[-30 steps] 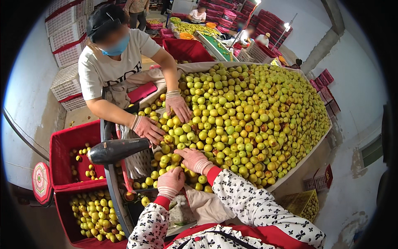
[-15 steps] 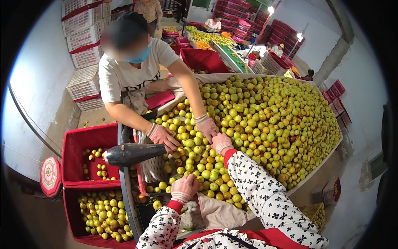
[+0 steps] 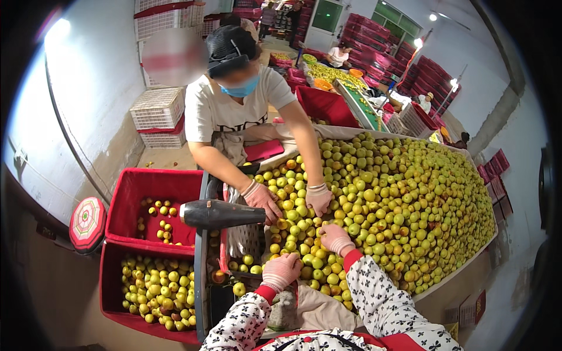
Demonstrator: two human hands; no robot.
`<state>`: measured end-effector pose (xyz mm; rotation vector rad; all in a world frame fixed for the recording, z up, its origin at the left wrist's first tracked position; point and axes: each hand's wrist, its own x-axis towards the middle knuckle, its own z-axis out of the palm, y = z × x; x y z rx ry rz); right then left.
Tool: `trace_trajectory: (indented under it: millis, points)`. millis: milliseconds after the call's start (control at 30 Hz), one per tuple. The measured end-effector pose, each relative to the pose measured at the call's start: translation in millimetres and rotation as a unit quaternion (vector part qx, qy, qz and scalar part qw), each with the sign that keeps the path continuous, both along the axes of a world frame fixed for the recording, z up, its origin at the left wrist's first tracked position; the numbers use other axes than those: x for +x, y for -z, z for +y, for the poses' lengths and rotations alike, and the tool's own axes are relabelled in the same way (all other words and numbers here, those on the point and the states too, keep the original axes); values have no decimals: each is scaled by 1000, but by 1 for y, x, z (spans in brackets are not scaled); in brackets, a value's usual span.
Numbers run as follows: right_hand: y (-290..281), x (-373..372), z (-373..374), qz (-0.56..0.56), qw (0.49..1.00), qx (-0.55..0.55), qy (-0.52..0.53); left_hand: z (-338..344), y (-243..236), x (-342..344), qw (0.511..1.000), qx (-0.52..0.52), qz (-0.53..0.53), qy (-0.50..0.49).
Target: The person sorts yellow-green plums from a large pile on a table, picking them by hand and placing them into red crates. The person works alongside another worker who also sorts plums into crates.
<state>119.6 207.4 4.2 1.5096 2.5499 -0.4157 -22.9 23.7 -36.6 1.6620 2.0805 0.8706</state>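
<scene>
A large heap of small yellow-green jujubes, some with brown patches, covers the cloth-lined table. My left hand, in a striped pink-and-white glove, is closed over the heap's near edge; what its fingers hold, if anything, is hidden. Further right, my right hand in a similar glove has its fingers curled in against the jujubes, their tips partly hidden. Opposite me, a co-worker's gloved hands also touch the fruit. A black hair-dryer-shaped blower juts over the table's left side, short of my left hand.
Two red-lined crates stand left of the table: the far crate holds some jujubes, the near crate many more. A round red-and-white stool stands beside them. A pink flat case lies by the co-worker. Stacked white crates rise behind.
My right hand has drawn away from the co-worker's hand, back toward me over the heap. The co-worker's hands have spread apart slightly. The whole view has shifted, with the scene lower and further right.
</scene>
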Motion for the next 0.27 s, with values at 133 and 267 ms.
trace_trajectory:
  millis: [133, 267]
  points:
    - [6, 4, -30, 75, 996, -34, -20, -3, 4, 0, 1000, 6, -11, -24]
    - [3, 14, -53, 49, 996, -65, -45, -2, -4, -2, 999, -19, -21, -21]
